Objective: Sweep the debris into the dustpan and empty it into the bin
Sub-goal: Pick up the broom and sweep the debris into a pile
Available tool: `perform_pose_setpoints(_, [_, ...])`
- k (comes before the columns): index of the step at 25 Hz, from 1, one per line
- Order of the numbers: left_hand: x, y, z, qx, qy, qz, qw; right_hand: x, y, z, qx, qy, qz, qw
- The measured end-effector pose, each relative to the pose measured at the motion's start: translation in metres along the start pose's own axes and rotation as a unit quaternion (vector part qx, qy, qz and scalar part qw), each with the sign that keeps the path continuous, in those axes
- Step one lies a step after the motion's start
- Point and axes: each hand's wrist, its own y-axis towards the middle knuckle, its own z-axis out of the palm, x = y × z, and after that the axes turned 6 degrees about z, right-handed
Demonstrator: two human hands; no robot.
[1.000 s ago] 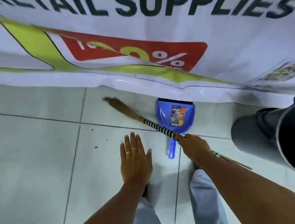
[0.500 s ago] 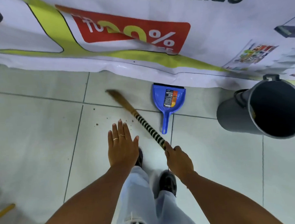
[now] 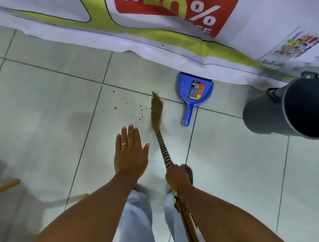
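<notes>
My right hand [image 3: 176, 176] grips a straw broom [image 3: 157, 111] by its black-and-tan striped handle; the bristles point away from me and rest on the tiled floor. Small brown debris [image 3: 136, 112] lies scattered just left of the bristles. A blue dustpan [image 3: 196, 92] with a label lies flat to the right of the bristles, its mouth tucked under the banner edge, its handle toward me. A grey bin [image 3: 286, 109] stands at the right, tilted in view with its dark opening showing. My left hand [image 3: 130, 153] hovers flat, fingers spread, holding nothing.
A large white banner [image 3: 151, 39] with green and red print lies along the far side of the floor. A yellow stick [image 3: 6, 186] shows at the left edge. My legs in light trousers and my shoes are below my hands.
The broom head has swung from the far left toward the middle, now pointing straight ahead next to the debris. My view has shifted back and left; the bin shows more fully.
</notes>
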Motion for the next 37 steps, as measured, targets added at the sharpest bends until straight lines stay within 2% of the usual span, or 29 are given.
perform_pose_setpoints(8, [0.099, -0.008, -0.003, -0.024, -0.002, -0.022, 0.999, 0.108, 0.003, 0.037, -0.036, 0.014, -0.044, 0.998])
perform_pose_setpoints(12, [0.123, -0.019, -0.011, -0.043, -0.017, -0.035, 0.998, 0.1, -0.031, 0.05, -0.102, 0.069, -0.05, 0.991])
perform_pose_setpoints(15, [0.134, -0.029, -0.02, -0.043, -0.023, -0.038, 0.998, 0.081, -0.06, 0.066, -0.13, 0.113, -0.011, 0.985])
perform_pose_setpoints(18, [0.147, -0.037, -0.023, -0.042, -0.028, -0.043, 0.998, 0.073, -0.069, 0.087, -0.095, 0.103, 0.056, 0.989])
perform_pose_setpoints(21, [0.157, -0.042, -0.017, -0.026, -0.036, -0.043, 0.998, 0.09, -0.064, 0.105, -0.013, 0.0, 0.041, 0.999])
perform_pose_setpoints(24, [0.17, -0.042, -0.009, -0.021, -0.036, -0.045, 0.998, 0.13, -0.052, 0.112, 0.004, 0.052, 0.038, 0.998])
perform_pose_setpoints(29, [0.189, -0.039, -0.015, -0.013, -0.029, -0.054, 0.998, 0.185, -0.032, 0.1, -0.004, 0.191, 0.056, 0.98])
perform_pose_setpoints(33, [0.199, -0.027, -0.037, -0.009, -0.026, -0.07, 0.997, 0.186, -0.055, 0.079, -0.057, 0.321, 0.023, 0.945])
perform_pose_setpoints(35, [0.195, -0.011, -0.048, -0.015, -0.032, -0.076, 0.996, 0.18, -0.05, 0.046, -0.099, 0.332, -0.002, 0.938])
perform_pose_setpoints(37, [0.185, 0.006, -0.054, -0.018, -0.036, -0.072, 0.997, 0.177, -0.014, 0.001, -0.141, 0.265, -0.017, 0.954])
